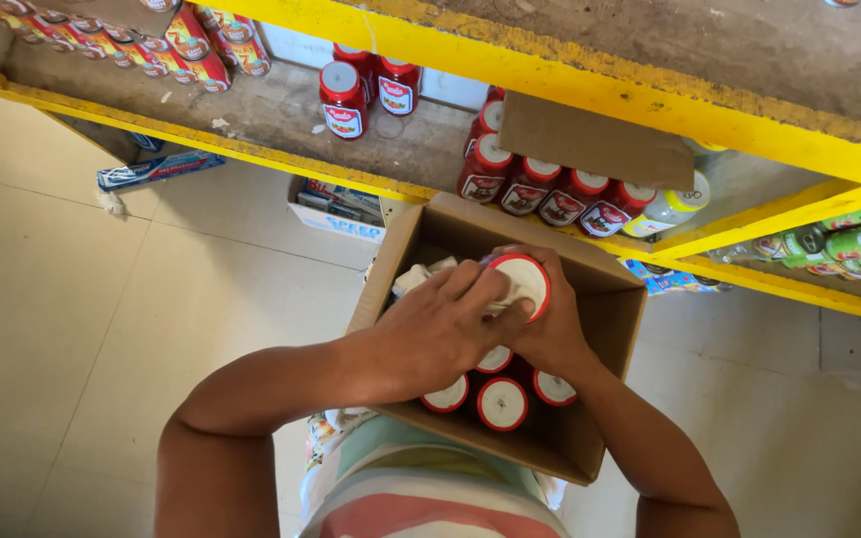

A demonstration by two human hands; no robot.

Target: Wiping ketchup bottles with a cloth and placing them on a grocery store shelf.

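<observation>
An open cardboard box [610, 329] rests against my body, holding several red jars with white lids [502, 403]. My right hand [556, 334] grips one red jar with a white lid [522, 283] from below, raised above the others. My left hand [440, 324] lies across the top of that jar, its thumb pressed on the lid, and a white cloth or paper [419, 275] shows just beyond its fingers.
A yellow-edged shelf [251, 120] in front carries more red jars [343, 100], a row of red jars [540, 189] and a clear bottle [668, 209]. A cardboard flap [595, 144] lies over them. Green cans [849, 244] sit on a lower shelf at right. Tiled floor [82, 329] below.
</observation>
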